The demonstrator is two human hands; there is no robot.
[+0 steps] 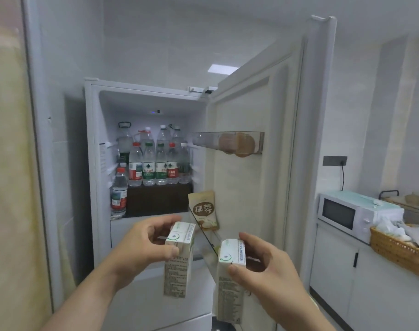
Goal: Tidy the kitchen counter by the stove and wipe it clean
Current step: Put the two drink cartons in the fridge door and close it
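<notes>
I stand in front of an open white fridge point(94, 163). My left hand point(141, 247) grips a tall white-and-green carton point(178, 263) by its top, held upright in front of the fridge compartment. My right hand point(263, 266) grips a second, similar carton point(230, 278) by its top, just below the lower door shelf. The two cartons hang side by side, a little apart. A brown pouch point(203, 211) with white characters stands in that door shelf right above them.
Several water bottles point(153, 163) fill the fridge shelf. The fridge door point(251, 175) swings open to the right, with a clear upper bin point(230, 142). A microwave point(351, 213) and a wicker basket point(396, 252) sit on the white cabinet at right.
</notes>
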